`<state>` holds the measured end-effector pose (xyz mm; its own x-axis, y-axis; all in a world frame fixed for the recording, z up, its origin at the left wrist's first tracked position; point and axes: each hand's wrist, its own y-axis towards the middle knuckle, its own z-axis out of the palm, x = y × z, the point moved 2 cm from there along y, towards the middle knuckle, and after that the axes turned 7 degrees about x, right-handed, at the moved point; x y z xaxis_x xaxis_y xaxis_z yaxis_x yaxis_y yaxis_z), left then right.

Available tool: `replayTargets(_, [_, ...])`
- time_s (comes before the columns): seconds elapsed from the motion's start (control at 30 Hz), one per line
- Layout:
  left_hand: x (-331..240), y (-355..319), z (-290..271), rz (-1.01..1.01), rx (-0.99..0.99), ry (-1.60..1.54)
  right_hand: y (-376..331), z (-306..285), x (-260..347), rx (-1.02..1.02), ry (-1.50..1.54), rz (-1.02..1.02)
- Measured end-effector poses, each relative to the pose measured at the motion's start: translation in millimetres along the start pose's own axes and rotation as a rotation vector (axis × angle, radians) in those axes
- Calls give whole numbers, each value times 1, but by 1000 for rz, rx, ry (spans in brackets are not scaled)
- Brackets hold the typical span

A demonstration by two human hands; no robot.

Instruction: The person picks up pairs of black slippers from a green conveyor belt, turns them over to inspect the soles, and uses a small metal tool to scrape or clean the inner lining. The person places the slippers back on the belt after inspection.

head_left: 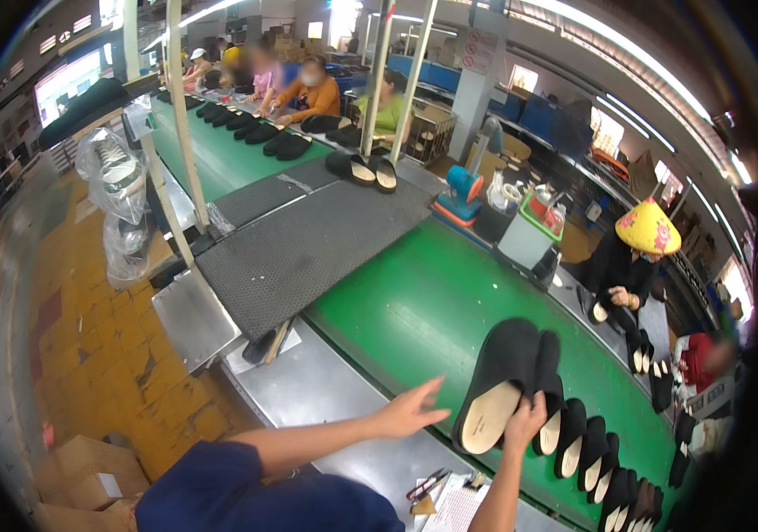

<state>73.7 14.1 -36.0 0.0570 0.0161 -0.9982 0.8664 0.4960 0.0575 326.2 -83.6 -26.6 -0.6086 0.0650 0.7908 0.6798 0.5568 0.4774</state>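
Observation:
My right hand (525, 421) grips a pair of black slippers (507, 381) with tan insoles by their heel end, just above the green conveyor belt (414, 301). My left hand (410, 410) hovers open with fingers spread over the belt's near edge, to the left of the slippers, touching nothing. A row of several more black slippers (596, 457) lies on the belt to the right of my right hand.
A dark grey mesh mat (308, 244) covers the belt further up, with a black pair (363, 168) beyond it. Several seated workers (308, 89) line the far side. A person in a yellow conical hat (636, 257) works at right. Scissors (426, 485) lie on the metal ledge.

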Motion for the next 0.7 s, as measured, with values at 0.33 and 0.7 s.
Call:
replayTargets(0.33, [-48,-13,28,358,3,-282,-89,-66,78,130,321,293])
replayTargets(0.7, [-56,-44,-5,111,27,-732,-133,-16,107,141,1407,549])
